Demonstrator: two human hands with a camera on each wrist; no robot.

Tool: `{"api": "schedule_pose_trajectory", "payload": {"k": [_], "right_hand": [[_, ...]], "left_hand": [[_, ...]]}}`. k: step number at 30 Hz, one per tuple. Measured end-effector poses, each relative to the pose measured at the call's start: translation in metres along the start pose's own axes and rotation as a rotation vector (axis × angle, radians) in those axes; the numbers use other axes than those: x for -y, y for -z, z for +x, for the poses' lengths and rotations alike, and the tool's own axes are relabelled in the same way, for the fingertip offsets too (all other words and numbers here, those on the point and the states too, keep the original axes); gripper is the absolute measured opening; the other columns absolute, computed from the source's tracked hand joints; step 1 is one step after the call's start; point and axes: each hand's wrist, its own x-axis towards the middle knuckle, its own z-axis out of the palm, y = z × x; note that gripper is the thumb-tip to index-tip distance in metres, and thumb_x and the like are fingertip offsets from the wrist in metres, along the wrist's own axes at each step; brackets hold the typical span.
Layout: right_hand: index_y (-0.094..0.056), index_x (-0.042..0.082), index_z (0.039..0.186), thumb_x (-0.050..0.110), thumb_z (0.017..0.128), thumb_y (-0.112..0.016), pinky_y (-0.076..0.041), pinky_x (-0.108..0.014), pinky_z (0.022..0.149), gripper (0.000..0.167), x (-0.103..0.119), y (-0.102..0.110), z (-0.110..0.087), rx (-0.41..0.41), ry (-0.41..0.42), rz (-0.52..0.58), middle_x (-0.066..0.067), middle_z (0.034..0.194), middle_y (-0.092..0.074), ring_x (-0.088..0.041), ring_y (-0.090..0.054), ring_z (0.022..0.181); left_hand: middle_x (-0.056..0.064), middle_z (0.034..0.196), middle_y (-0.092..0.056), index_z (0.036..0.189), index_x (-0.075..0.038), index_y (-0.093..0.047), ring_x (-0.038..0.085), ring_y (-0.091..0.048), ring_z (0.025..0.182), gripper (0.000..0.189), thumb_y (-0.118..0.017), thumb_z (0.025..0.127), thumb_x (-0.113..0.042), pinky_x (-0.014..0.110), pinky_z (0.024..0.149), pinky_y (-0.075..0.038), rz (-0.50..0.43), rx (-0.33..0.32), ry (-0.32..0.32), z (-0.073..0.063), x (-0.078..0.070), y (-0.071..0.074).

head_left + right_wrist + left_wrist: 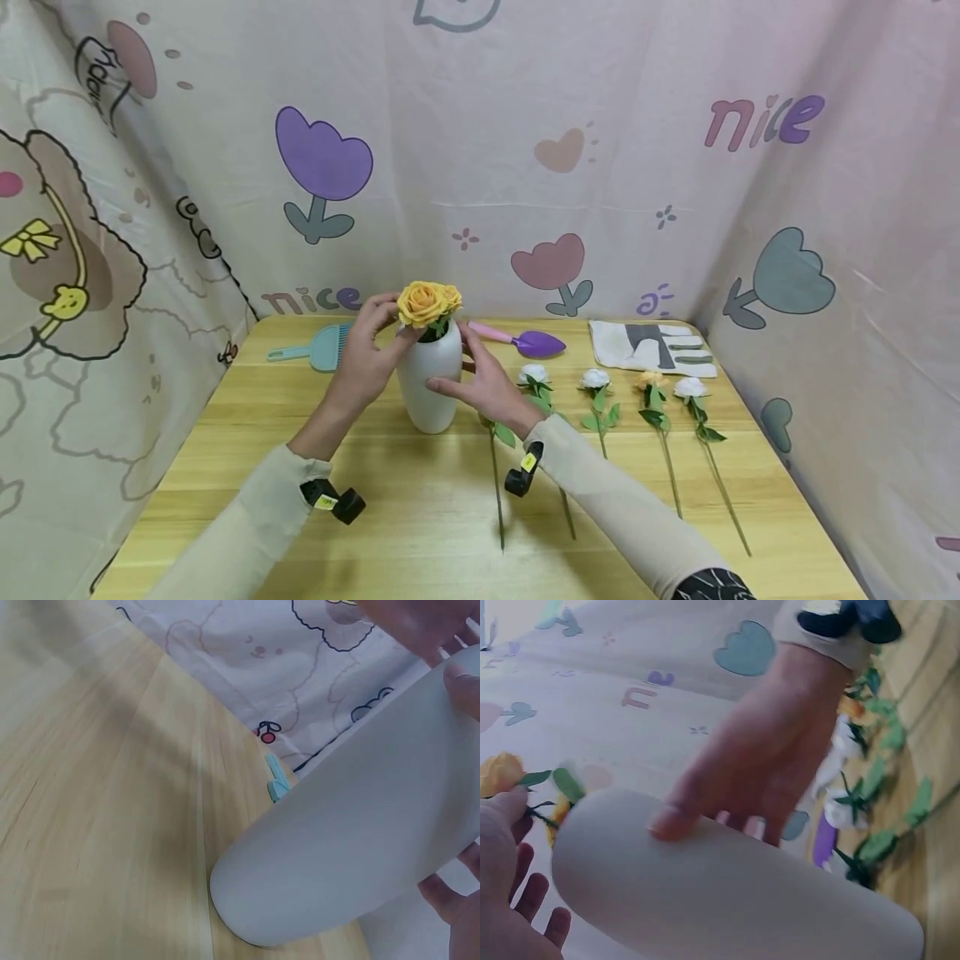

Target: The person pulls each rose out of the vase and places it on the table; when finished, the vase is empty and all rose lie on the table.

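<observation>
A white vase stands upright near the middle of the wooden table. Yellow roses show at its mouth, with green leaves just below the blooms. My left hand is at the left of the mouth; in the left wrist view its thumb and fingers pinch a yellow rose beside the vase top. On the other side my right hand holds the vase near its top, thumb across the front and fingers behind. The stems inside the vase are hidden by its wall.
Several white roses and a yellow-orange rose lie at the right, stems toward me. Along the back are a light blue toothed hand tool, a purple trowel with a pink handle and white-grey gloves. A printed curtain hangs behind.
</observation>
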Motion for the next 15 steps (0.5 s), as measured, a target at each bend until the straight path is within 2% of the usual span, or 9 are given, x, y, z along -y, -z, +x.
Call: {"api": "schedule_pose_trajectory", "payload": {"k": [3,6,11,15], "right_hand": [[-0.021,0.055,0.168,0.050,0.093,-0.087,-0.047,-0.057,0.125,0.100,0.001,-0.001,-0.001,-0.008,-0.004,-0.002,0.003,0.166,-0.046,-0.026,-0.047,0.154],[-0.023,0.056,0.166,0.052,0.092,-0.088,-0.047,-0.055,0.125,0.099,0.001,-0.001,-0.002,-0.013,0.003,0.000,0.006,0.165,-0.047,-0.023,-0.048,0.153],[-0.026,0.054,0.166,0.054,0.091,-0.087,-0.045,-0.052,0.127,0.097,-0.001,-0.001,-0.001,-0.010,0.020,0.002,0.009,0.162,-0.049,-0.020,-0.047,0.153],[-0.026,0.052,0.167,0.056,0.091,-0.087,-0.044,-0.053,0.128,0.098,-0.003,0.000,-0.001,-0.006,0.024,0.003,0.008,0.163,-0.048,-0.021,-0.046,0.155]], "left_hand": [[0.016,0.151,-0.055,0.141,0.002,-0.061,0.035,-0.052,0.148,0.035,-0.066,0.111,-0.014,0.060,0.130,-0.040,-0.114,-0.050,0.020,0.004,-0.005,0.003],[0.014,0.154,-0.055,0.144,-0.001,-0.053,0.030,-0.052,0.150,0.035,-0.060,0.114,-0.018,0.056,0.131,-0.041,-0.214,-0.074,0.044,0.007,-0.009,0.005],[0.007,0.149,-0.058,0.132,-0.013,-0.052,0.020,-0.058,0.143,0.019,-0.053,0.117,-0.024,0.039,0.126,-0.048,-0.266,-0.090,0.069,0.011,-0.011,0.005],[0.001,0.132,-0.063,0.122,-0.021,-0.054,0.016,-0.063,0.128,0.009,-0.058,0.115,-0.017,0.023,0.113,-0.054,-0.310,-0.110,0.033,0.017,-0.014,0.004]]}}
